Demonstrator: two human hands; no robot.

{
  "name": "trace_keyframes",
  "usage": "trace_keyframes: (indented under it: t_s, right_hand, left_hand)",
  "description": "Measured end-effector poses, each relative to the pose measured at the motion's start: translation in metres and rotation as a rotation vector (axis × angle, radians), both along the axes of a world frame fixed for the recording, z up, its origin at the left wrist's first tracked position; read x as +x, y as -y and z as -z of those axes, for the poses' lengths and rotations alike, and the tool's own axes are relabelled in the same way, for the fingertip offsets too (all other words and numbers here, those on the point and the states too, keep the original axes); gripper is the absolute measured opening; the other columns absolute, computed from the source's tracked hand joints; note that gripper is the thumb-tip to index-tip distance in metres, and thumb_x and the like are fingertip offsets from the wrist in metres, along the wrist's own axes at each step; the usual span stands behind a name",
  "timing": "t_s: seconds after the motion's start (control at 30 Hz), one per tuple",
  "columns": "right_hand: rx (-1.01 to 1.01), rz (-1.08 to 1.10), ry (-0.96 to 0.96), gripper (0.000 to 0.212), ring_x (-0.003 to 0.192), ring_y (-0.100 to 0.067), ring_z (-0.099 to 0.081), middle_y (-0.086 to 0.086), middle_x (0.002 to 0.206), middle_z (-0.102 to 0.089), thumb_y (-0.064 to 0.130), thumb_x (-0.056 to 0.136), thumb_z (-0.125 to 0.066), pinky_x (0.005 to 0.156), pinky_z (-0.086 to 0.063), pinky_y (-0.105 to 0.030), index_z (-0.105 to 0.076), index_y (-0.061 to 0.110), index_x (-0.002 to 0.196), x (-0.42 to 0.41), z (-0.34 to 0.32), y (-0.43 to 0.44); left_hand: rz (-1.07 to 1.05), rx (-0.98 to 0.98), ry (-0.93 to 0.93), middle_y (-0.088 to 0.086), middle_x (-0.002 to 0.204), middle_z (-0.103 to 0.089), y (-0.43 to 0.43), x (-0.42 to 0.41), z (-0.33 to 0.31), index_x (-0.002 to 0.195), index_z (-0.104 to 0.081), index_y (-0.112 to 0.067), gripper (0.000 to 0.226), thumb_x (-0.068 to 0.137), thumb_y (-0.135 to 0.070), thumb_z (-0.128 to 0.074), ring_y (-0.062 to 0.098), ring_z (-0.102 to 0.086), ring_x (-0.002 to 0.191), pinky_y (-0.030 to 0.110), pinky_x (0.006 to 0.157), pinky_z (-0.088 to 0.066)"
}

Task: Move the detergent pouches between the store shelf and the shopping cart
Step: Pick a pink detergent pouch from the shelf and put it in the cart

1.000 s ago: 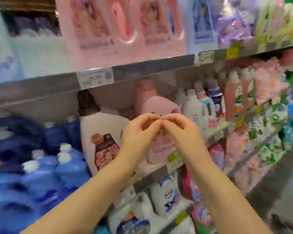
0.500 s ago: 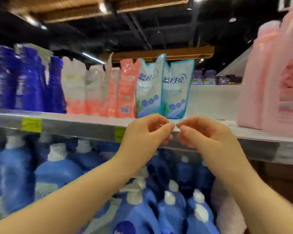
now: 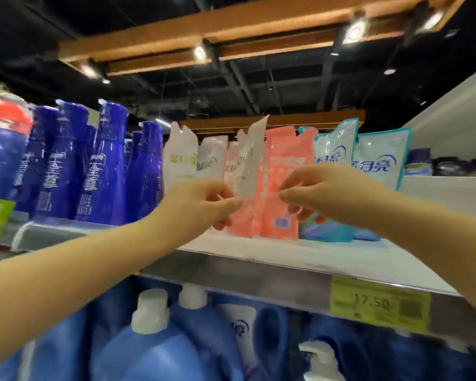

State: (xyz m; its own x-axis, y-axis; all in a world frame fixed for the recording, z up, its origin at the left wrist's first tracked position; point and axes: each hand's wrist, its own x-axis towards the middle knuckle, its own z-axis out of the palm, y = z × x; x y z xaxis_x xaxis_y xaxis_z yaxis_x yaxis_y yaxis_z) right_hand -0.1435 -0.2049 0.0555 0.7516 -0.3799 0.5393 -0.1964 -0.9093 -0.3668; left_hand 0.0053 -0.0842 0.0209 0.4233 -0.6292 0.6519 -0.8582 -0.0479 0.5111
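Several detergent pouches stand in a row on the top shelf (image 3: 272, 257): white ones (image 3: 180, 160), a pale pink one (image 3: 248, 160) that leans to the right, a coral pink one (image 3: 283, 160) and two teal ones (image 3: 377, 160). My left hand (image 3: 201, 207) is raised in front of the white and pale pink pouches with its fingers curled; its thumb tip overlaps the pale pink pouch's lower edge, and blur hides any contact. My right hand (image 3: 322, 193) hovers before the coral and teal pouches, fingertips pinched together and holding nothing. No shopping cart is in view.
Tall dark blue bottles (image 3: 102, 166) crowd the same shelf to the left of the pouches. Large blue jugs with white caps (image 3: 149, 339) fill the shelf below. A yellow price tag (image 3: 379, 303) marked 17.50 sits on the shelf's front rail. A white panel (image 3: 451, 127) bounds the shelf at the right.
The view has risen from the lower shelves to the top shelf. My hands, fingertips touching before, have parted and moved up to the pouches.
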Motion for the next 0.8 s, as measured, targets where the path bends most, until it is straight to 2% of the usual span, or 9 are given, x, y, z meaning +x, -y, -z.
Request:
trace_keyframes:
  t_s: [0.07, 0.1, 0.2, 0.33, 0.43, 0.5, 0.6, 0.7, 0.8]
  right_hand:
    - [-0.014, 0.088, -0.065, 0.028, 0.087, -0.02, -0.066, -0.008, 0.098, -0.069, 0.031, 0.092, -0.055, 0.078, -0.055, -0.033, -0.063, 0.011, 0.109, 0.04, -0.012, -0.001]
    - [0.012, 0.126, -0.085, 0.035, 0.092, -0.022, -0.064, -0.008, 0.104, -0.066, 0.035, 0.092, -0.055, 0.076, -0.055, -0.034, -0.059, 0.011, 0.117, 0.059, -0.017, 0.0]
    - [0.131, 0.209, -0.098, 0.055, 0.107, -0.024, -0.055, -0.009, 0.125, -0.055, 0.043, 0.09, -0.057, 0.077, -0.05, -0.032, -0.046, 0.014, 0.134, 0.108, -0.024, 0.004]
    - [0.339, 0.281, 0.017, 0.077, 0.127, -0.031, -0.045, -0.012, 0.143, -0.041, 0.048, 0.084, -0.063, 0.1, -0.043, -0.04, -0.033, 0.01, 0.144, 0.154, -0.026, 0.024]
    - [0.497, 0.311, 0.149, 0.113, 0.129, -0.035, -0.042, -0.014, 0.148, -0.035, 0.049, 0.066, -0.078, 0.105, -0.04, -0.048, -0.011, 0.013, 0.15, 0.178, -0.024, 0.041]
    - [0.549, 0.343, 0.258, 0.114, 0.133, -0.034, -0.038, -0.015, 0.15, -0.029, 0.038, 0.073, -0.078, 0.107, -0.035, -0.042, 0.002, 0.011, 0.149, 0.184, -0.022, 0.041]
    - [0.538, 0.397, 0.341, 0.109, 0.13, -0.032, -0.04, -0.015, 0.147, -0.03, 0.025, 0.077, -0.076, 0.103, -0.037, -0.04, 0.005, 0.01, 0.148, 0.185, -0.015, 0.045]
    - [0.496, 0.456, 0.342, 0.099, 0.121, -0.032, -0.049, -0.015, 0.138, -0.042, 0.016, 0.079, -0.075, 0.099, -0.044, -0.038, -0.003, 0.007, 0.147, 0.187, -0.012, 0.057]
    - [0.479, 0.48, 0.343, 0.086, 0.112, -0.029, -0.056, -0.011, 0.125, -0.052, 0.011, 0.077, -0.075, 0.094, -0.05, -0.038, -0.018, 0.006, 0.141, 0.188, -0.011, 0.062]
  left_hand:
    - [-0.063, 0.073, 0.044, -0.009, 0.071, -0.068, -0.005, 0.034, -0.009, 0.086, -0.063, -0.026, 0.014, 0.088, -0.038, -0.056, -0.004, -0.061, 0.059, 0.015, 0.057, -0.045]
    - [-0.096, 0.106, 0.068, -0.009, 0.078, -0.068, -0.005, 0.051, -0.013, 0.092, -0.063, -0.026, 0.016, 0.088, -0.04, -0.056, 0.0, -0.063, 0.067, 0.016, 0.059, -0.047]
    - [-0.191, 0.173, 0.105, -0.003, 0.109, -0.062, -0.002, 0.098, -0.023, 0.121, -0.051, -0.024, 0.041, 0.085, -0.043, -0.06, 0.013, -0.06, 0.088, 0.023, 0.074, -0.049]
    - [-0.233, 0.005, -0.121, 0.01, 0.136, -0.04, 0.013, 0.153, -0.037, 0.143, -0.023, -0.019, 0.085, 0.077, -0.04, -0.071, 0.024, -0.051, 0.11, 0.035, 0.086, -0.048]
    - [-0.279, -0.004, -0.31, 0.014, 0.139, -0.037, 0.027, 0.177, -0.042, 0.145, -0.011, -0.013, 0.094, 0.078, -0.041, -0.071, 0.031, -0.044, 0.121, 0.039, 0.093, -0.045]
    - [-0.267, 0.037, -0.407, 0.014, 0.139, -0.038, 0.037, 0.185, -0.042, 0.146, -0.01, -0.011, 0.094, 0.08, -0.04, -0.07, 0.031, -0.044, 0.121, 0.04, 0.094, -0.044]
    - [-0.214, 0.067, -0.465, 0.014, 0.139, -0.038, 0.052, 0.198, -0.041, 0.145, -0.015, -0.01, 0.089, 0.08, -0.036, -0.07, 0.032, -0.045, 0.121, 0.043, 0.099, -0.044]
    - [-0.122, 0.011, -0.512, 0.01, 0.134, -0.046, 0.06, 0.211, -0.043, 0.14, -0.031, -0.014, 0.066, 0.086, -0.03, -0.065, 0.025, -0.05, 0.105, 0.038, 0.084, -0.045]
    - [-0.103, -0.001, -0.538, 0.01, 0.124, -0.055, 0.06, 0.219, -0.04, 0.132, -0.044, -0.015, 0.045, 0.092, -0.031, -0.056, 0.027, -0.055, 0.1, 0.041, 0.081, -0.048]
